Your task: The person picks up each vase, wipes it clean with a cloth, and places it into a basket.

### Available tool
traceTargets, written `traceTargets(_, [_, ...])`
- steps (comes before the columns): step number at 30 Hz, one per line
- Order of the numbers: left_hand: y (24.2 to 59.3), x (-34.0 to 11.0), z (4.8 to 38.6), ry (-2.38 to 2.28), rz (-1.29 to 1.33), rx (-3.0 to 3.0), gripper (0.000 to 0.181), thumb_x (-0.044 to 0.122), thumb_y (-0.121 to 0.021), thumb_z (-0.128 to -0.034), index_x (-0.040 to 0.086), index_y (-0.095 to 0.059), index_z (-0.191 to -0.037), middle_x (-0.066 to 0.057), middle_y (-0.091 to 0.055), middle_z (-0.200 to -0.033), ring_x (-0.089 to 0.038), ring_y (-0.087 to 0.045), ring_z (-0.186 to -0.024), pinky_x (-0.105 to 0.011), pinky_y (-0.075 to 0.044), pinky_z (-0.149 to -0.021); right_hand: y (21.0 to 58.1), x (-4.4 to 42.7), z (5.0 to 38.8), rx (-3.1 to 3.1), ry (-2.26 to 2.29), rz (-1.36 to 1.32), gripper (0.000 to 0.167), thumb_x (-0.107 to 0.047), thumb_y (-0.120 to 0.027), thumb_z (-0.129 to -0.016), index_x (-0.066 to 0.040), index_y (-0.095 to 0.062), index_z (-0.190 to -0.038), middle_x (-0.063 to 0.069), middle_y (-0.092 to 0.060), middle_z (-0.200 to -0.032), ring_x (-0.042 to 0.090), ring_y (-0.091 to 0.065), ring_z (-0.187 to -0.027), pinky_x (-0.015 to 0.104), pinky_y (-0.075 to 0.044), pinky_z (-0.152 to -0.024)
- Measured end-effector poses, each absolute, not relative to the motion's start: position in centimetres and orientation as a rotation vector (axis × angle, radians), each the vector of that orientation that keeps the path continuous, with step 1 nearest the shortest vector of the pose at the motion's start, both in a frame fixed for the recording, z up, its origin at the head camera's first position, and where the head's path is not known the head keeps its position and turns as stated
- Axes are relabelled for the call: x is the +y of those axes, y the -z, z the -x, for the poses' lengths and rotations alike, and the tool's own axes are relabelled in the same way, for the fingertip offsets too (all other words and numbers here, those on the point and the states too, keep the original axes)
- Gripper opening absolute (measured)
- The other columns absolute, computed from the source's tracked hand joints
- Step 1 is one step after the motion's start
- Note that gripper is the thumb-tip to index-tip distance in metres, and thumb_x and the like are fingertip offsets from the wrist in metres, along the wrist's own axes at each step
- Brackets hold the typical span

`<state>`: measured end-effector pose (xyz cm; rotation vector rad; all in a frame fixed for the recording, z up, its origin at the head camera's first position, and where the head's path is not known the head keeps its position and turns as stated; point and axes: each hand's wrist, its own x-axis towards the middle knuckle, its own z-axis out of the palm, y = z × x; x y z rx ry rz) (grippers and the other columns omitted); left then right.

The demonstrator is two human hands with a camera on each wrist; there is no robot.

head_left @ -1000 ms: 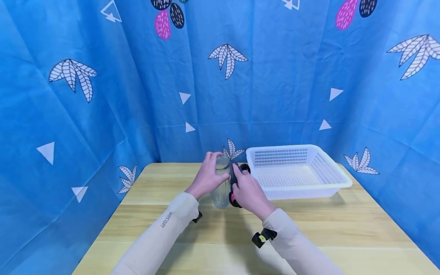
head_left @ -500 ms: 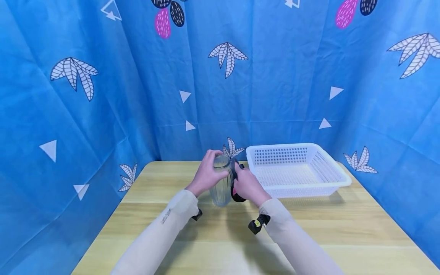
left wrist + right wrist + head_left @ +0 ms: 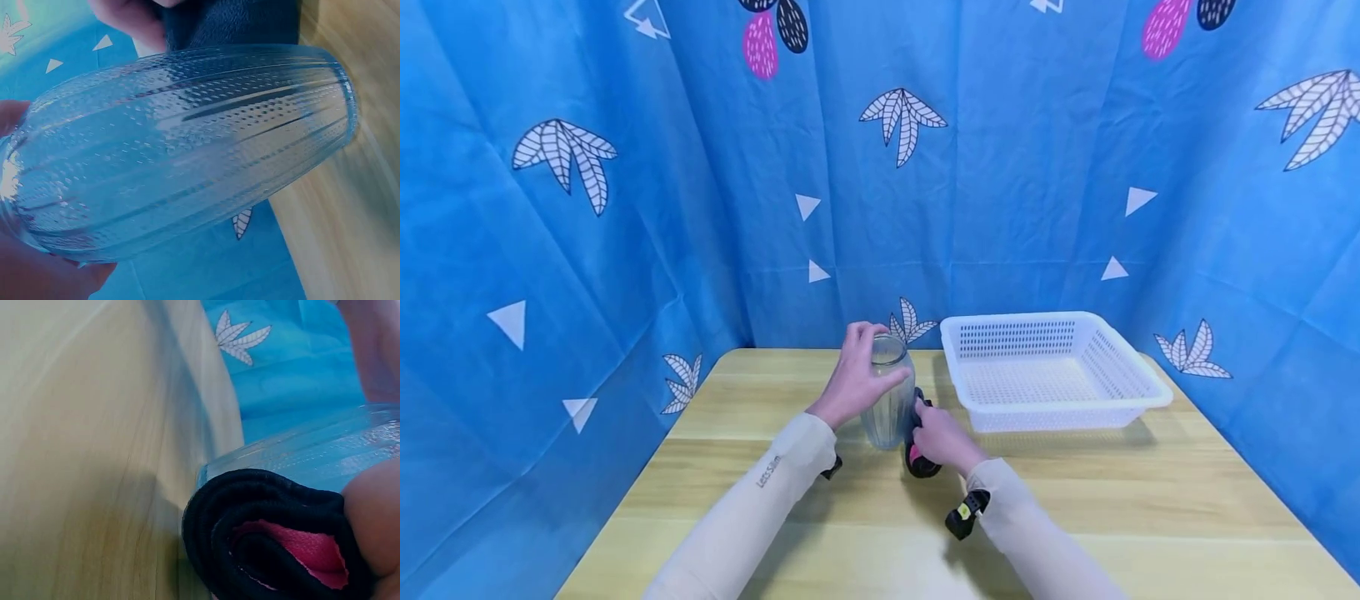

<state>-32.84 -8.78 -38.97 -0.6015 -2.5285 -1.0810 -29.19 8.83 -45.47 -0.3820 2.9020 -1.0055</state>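
Note:
A clear ribbed glass vase (image 3: 887,408) stands on the table, tilted slightly. My left hand (image 3: 857,379) grips it near the rim, thumb on the near side and fingers behind. In the left wrist view the textured wall of the vase (image 3: 187,150) fills the middle. My right hand (image 3: 943,437) holds a rolled black cloth with a pink inner side (image 3: 922,465) against the lower right side of the vase. In the right wrist view the coiled end of the cloth (image 3: 231,487) shows, with the glass behind it; part of the right hand's grip is hidden.
A white perforated plastic basket (image 3: 1060,419) sits on the table just right of my right hand. The wooden table (image 3: 1112,500) reaches back to a blue patterned curtain (image 3: 1022,183), which encloses the back and both sides.
My right hand and the cloth rose slightly, then moved down along the vase's right side toward its base. The left hand keeps its grip on the vase, which has shifted a little.

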Motion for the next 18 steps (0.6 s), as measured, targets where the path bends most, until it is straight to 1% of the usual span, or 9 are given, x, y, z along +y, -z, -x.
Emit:
traceTargets(2, [38.7,-8.8,32.9,1.08,0.59,-2.54,0.074,0.052,-0.074,-0.0843,0.022,-0.042,-0.144,-0.002,-0.035,-0.135,-0.021,-0.042,-0.122,-0.047,-0.047,-0.1,45.0,8.9,29.0,2.877,1.049,0.343,0.062,-0.009,-0.051,-0.097,0.003,-0.03,-0.155,0.029,-0.054,-0.141,0.018,-0.046,-0.051,0.034,-0.045,-0.051])
traceTargets(4, [38.5,-8.9,32.7,1.064,0.58,-2.55,0.074,0.052,-0.075,-0.084,0.021,-0.043,-0.143,-0.002,-0.038,-0.132,-0.022,-0.043,-0.119,-0.046,-0.047,-0.098,44.3,8.9,28.5,2.889,1.046,0.322,0.062,-0.011,-0.051,-0.098,0.0,-0.03,-0.156,0.028,-0.055,-0.142,0.017,-0.05,-0.057,0.032,-0.045,-0.053])
traceTargets(5, [38.4,-8.9,32.6,1.052,0.581,-2.552,0.074,0.051,-0.075,-0.0841,0.02,-0.044,-0.143,-0.003,-0.041,-0.131,-0.022,-0.043,-0.119,-0.046,-0.047,-0.098,43.9,8.9,28.2,2.892,1.058,0.319,0.062,-0.01,-0.051,-0.098,0.0,-0.03,-0.156,0.028,-0.053,-0.142,0.02,-0.054,-0.059,0.034,-0.047,-0.054])
traceTargets(6, [38.4,-8.9,32.5,1.038,0.581,-2.553,0.073,0.05,-0.076,-0.0842,0.02,-0.044,-0.143,-0.003,-0.043,-0.131,-0.022,-0.043,-0.119,-0.046,-0.047,-0.099,43.5,9.0,27.8,2.918,1.046,0.317,0.062,-0.011,-0.052,-0.098,-0.001,-0.031,-0.155,0.028,-0.054,-0.141,0.023,-0.06,-0.067,0.036,-0.05,-0.058])
traceTargets(8, [38.2,-8.9,32.4,1.017,0.587,-2.547,0.071,0.047,-0.076,-0.085,0.019,-0.044,-0.142,-0.002,-0.046,-0.133,-0.022,-0.043,-0.121,-0.046,-0.047,-0.1,42.4,9.0,27.2,2.989,1.027,0.34,0.061,-0.01,-0.054,-0.097,0.001,-0.034,-0.154,0.03,-0.053,-0.142,0.031,-0.067,-0.089,0.041,-0.054,-0.072])
traceTargets(10, [37.9,-8.8,32.3,1.026,0.597,-2.54,0.069,0.042,-0.077,-0.0856,0.019,-0.045,-0.143,-0.002,-0.048,-0.136,-0.023,-0.045,-0.123,-0.047,-0.047,-0.101,41.1,9.0,26.7,3.059,1.023,0.361,0.062,-0.01,-0.055,-0.096,0.001,-0.036,-0.153,0.031,-0.056,-0.137,0.037,-0.066,-0.106,0.047,-0.055,-0.084])
traceTargets(12, [37.7,-8.7,32.3,1.047,0.612,-2.54,0.068,0.038,-0.077,-0.0861,0.019,-0.045,-0.143,-0.003,-0.048,-0.137,-0.025,-0.047,-0.125,-0.048,-0.047,-0.103,39.8,9.0,26.3,3.139,1.006,0.388,0.061,-0.009,-0.057,-0.095,0.0,-0.038,-0.153,0.03,-0.061,-0.13,0.038,-0.064,-0.111,0.05,-0.053,-0.091])
traceTargets(15, [37.4,-8.5,32.3,1.08,0.626,-2.548,0.069,0.031,-0.077,-0.0843,0.019,-0.045,-0.144,-0.004,-0.048,-0.139,-0.029,-0.048,-0.129,-0.049,-0.045,-0.106,38.3,8.8,26.2,3.214,1.014,0.423,0.061,-0.009,-0.056,-0.095,-0.005,-0.039,-0.154,0.027,-0.062,-0.125,0.034,-0.064,-0.104,0.05,-0.053,-0.09])
traceTargets(18, [37.5,-8.4,32.3,1.112,0.627,-2.562,0.071,0.025,-0.077,-0.0814,0.018,-0.045,-0.144,-0.004,-0.046,-0.14,-0.031,-0.046,-0.132,-0.05,-0.044,-0.107,37.6,8.7,26.5,3.262,1.001,0.455,0.06,-0.01,-0.056,-0.096,-0.01,-0.04,-0.155,0.026,-0.061,-0.126,0.033,-0.064,-0.099,0.049,-0.054,-0.089])
